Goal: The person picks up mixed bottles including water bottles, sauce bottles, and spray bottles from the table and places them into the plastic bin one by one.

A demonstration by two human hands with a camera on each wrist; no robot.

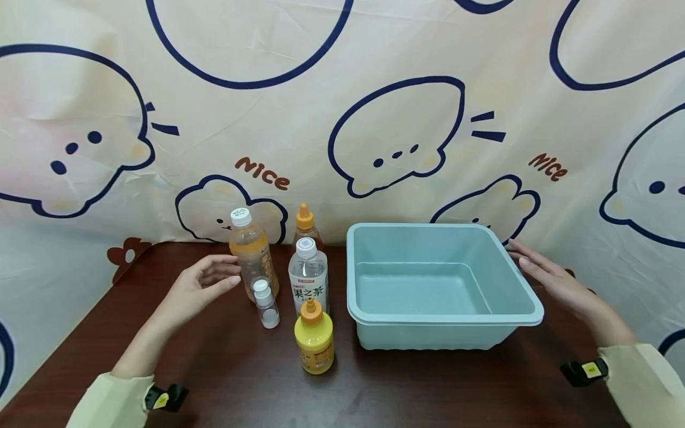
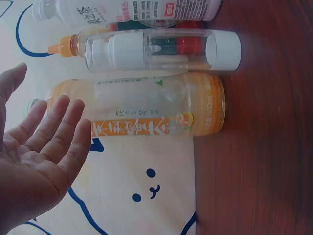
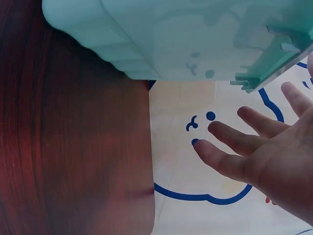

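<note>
Beside an orange-labelled drink bottle [image 1: 251, 252] with a white cap, my left hand [image 1: 206, 282] is held with relaxed fingers and holds nothing. In the left wrist view the fingers of this hand [image 2: 49, 152] are spread loosely near the bottle's upper part; contact cannot be told. A small clear pump bottle [image 1: 267, 306] with a white top stands just in front of that bottle. My right hand [image 1: 562, 285] reaches along the right side of a light blue plastic basin [image 1: 428, 336]. Its fingers are extended near the rim, and the right wrist view shows an empty palm.
Right of the pump bottle stands a clear drink bottle [image 1: 308, 273] with a white cap. Behind it is an amber squeeze bottle [image 1: 306, 229] with an orange nozzle. A yellow squeeze bottle [image 1: 314, 342] stands at the front. A patterned curtain [image 1: 299, 131] hangs behind the brown table [image 1: 241, 380].
</note>
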